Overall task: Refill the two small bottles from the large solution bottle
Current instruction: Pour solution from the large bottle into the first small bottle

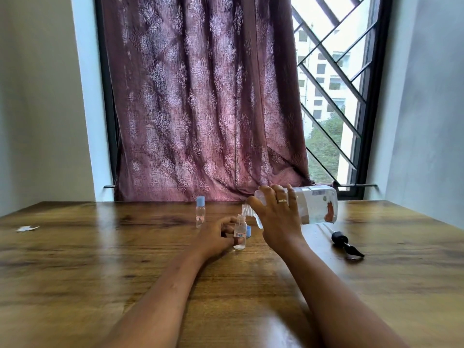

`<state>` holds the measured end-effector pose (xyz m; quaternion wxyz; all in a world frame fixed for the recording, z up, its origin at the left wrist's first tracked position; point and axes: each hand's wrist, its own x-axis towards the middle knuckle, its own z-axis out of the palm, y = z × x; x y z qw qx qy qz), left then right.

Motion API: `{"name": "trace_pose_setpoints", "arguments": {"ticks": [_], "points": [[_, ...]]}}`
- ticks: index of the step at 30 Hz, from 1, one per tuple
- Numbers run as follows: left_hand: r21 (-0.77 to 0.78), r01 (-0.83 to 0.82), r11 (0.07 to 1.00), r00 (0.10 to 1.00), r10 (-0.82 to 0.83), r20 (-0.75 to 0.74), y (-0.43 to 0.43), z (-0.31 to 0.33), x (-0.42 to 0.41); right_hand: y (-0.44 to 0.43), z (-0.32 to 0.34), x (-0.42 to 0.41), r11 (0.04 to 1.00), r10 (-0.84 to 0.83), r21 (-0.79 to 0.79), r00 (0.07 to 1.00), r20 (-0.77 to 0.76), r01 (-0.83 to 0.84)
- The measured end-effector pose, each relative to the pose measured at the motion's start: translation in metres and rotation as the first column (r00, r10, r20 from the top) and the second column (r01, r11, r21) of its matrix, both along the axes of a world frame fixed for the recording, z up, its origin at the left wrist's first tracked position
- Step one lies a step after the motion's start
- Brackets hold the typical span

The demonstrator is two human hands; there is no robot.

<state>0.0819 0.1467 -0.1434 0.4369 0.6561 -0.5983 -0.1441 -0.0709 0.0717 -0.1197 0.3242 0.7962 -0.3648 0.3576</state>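
My right hand [276,217] grips the large clear solution bottle [313,207], which is tipped almost flat with its threaded neck pointing left and down over a small bottle. That small open bottle [240,234] stands upright on the wooden table [125,259], steadied at its left side by my left hand [216,238]. Its blue cap [248,231] lies just behind it on the table. A second small bottle [200,212], labelled and closed with a blue cap, stands upright farther back to the left.
A black pump head with its tube [345,243] lies on the table to the right of my right arm. A small scrap of white paper [26,228] sits near the left edge. A maroon curtain [200,96] and a barred window [334,91] rise behind the table.
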Motion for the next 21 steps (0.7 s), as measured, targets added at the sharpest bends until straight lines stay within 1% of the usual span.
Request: {"name": "trace_pose_setpoints", "arguments": {"ticks": [13, 21], "points": [[0.010, 0.024, 1.000, 1.000, -0.024, 0.000, 0.0053, 0.0050, -0.0044, 0.0003, 0.0009, -0.0002, 1.000, 0.008, 0.014, 1.000, 0.000, -0.008], [0.001, 0.011, 1.000, 1.000, -0.011, 0.006, 0.0057, 0.0045, -0.0045, 0.0005, -0.0007, 0.0002, 1.000, 0.008, 0.012, 1.000, 0.011, -0.008]]}}
